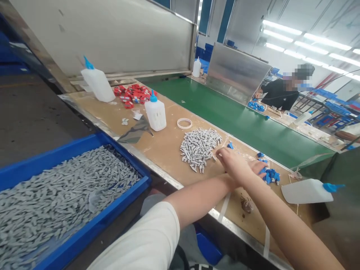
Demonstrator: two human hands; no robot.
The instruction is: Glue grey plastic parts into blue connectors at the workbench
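My forearms cross over the brown work surface (165, 150). My right hand (232, 159), on top, is at the right edge of a heap of small grey pieces (199, 148). Its fingers are bent together in a pinch; what is between them is too small to make out. Partly hidden behind my right wrist, my left hand (257, 167) reaches to a small cluster of blue pieces (271, 175). Its visible fingers are apart and touch or nearly touch the blue pieces. A single blue piece (230, 145) lies beyond my right hand.
A blue tray (144, 183) full of grey pieces stands at left. White bottles (156, 116) with blue tips, a white ring (184, 123) and red pieces (132, 93) are on the surface; another bottle (308, 191) lies right. Beyond runs a green belt (202, 103), with a person (281, 92) across it.
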